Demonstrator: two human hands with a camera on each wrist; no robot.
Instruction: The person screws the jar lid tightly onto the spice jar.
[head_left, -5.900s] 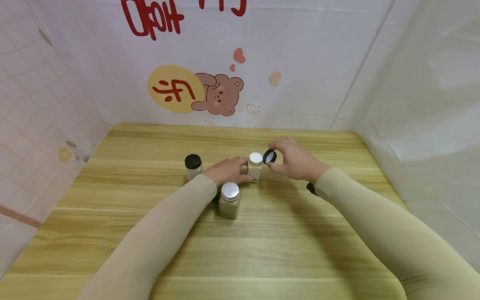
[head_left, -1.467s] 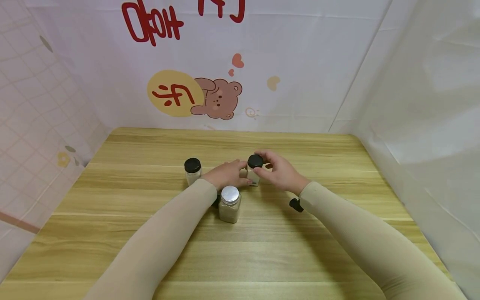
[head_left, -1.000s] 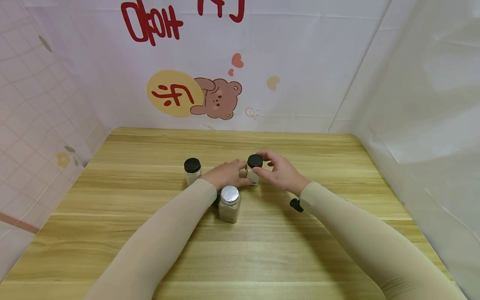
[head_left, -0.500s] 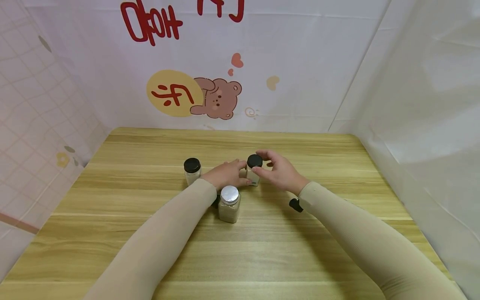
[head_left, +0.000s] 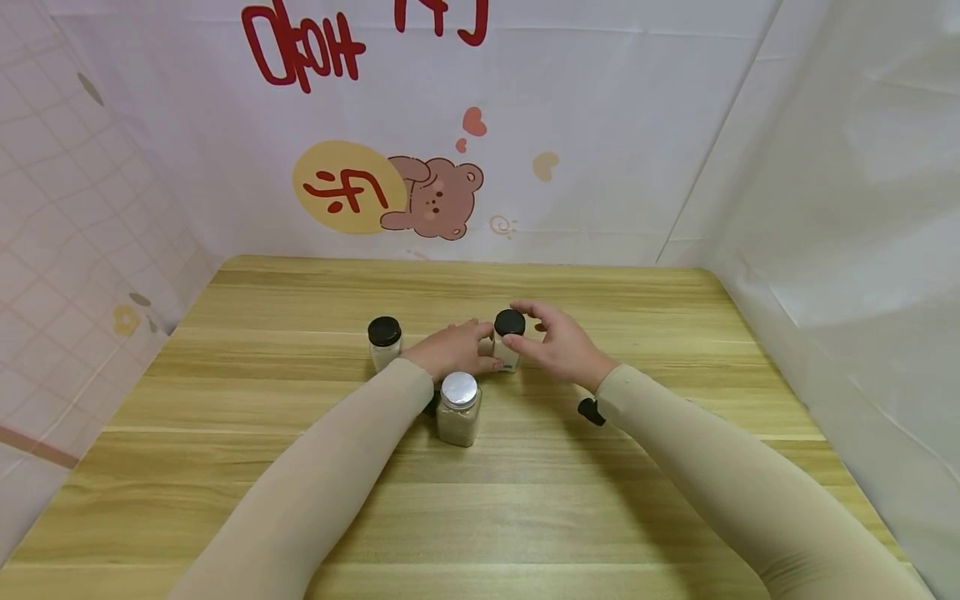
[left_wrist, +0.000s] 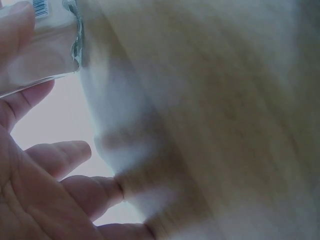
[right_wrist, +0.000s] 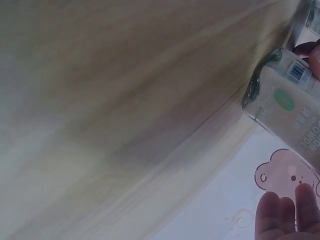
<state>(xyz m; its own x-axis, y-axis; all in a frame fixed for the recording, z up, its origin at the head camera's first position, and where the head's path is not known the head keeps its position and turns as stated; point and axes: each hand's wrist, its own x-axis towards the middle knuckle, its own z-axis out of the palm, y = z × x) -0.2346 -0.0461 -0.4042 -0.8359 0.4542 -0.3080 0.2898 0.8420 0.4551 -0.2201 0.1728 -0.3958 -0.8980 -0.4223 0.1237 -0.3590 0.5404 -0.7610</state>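
Observation:
In the head view a square glass spice jar [head_left: 507, 352] of pale powder stands upright on the table, with a black screw lid [head_left: 510, 322] on top. My left hand [head_left: 455, 347] grips its lower body between thumb and finger. The remaining left fingers [left_wrist: 62, 157] spread below the jar in the left wrist view. Around the lid, my right hand [head_left: 562, 342] holds it with thumb and fingers. Printed label and barcode show on the jar [right_wrist: 287, 102] in the right wrist view; most of the right hand is out of that frame.
Another jar [head_left: 459, 417], topped with a silver seal, stands in front of my left wrist. A black-lidded jar [head_left: 386, 343] is left of my left hand, partly hidden by it. The wooden table [head_left: 555, 517] ends at white printed sheets behind and at the sides.
Several seconds ago my right hand held the black lid beside the silver-sealed jar; now the lid sits on that jar. Over the last second and a half both hands stay nearly in place.

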